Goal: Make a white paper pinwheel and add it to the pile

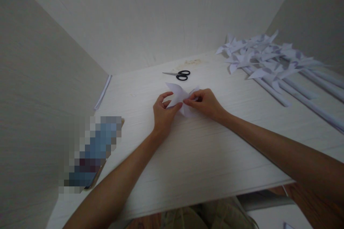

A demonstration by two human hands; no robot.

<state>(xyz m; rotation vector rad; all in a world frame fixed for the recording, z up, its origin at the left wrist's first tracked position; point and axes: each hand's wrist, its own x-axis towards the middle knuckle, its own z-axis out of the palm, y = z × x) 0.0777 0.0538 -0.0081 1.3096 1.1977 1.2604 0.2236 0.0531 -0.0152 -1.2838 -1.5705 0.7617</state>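
A white paper pinwheel [177,92] with curled points is held between my two hands just above the table. My left hand [164,112] grips it from the left, thumb pressed near its centre and fingers curled behind the edge. From the other side, my right hand [205,103] pinches the paper close to the centre with thumb and forefinger. Both sets of fingertips nearly meet there. Part of the pinwheel's right side is hidden behind my right hand. Scissors [178,75] with black handles lie just beyond the paper, blades pointing left.
Finished paper pinwheels [258,57] on rolled paper sticks [309,102] are piled at the right. A single rolled paper stick [103,92] lies by the left wall. A phone [96,154], its screen blurred, rests at the left. Panels enclose the white table [204,171] on several sides.
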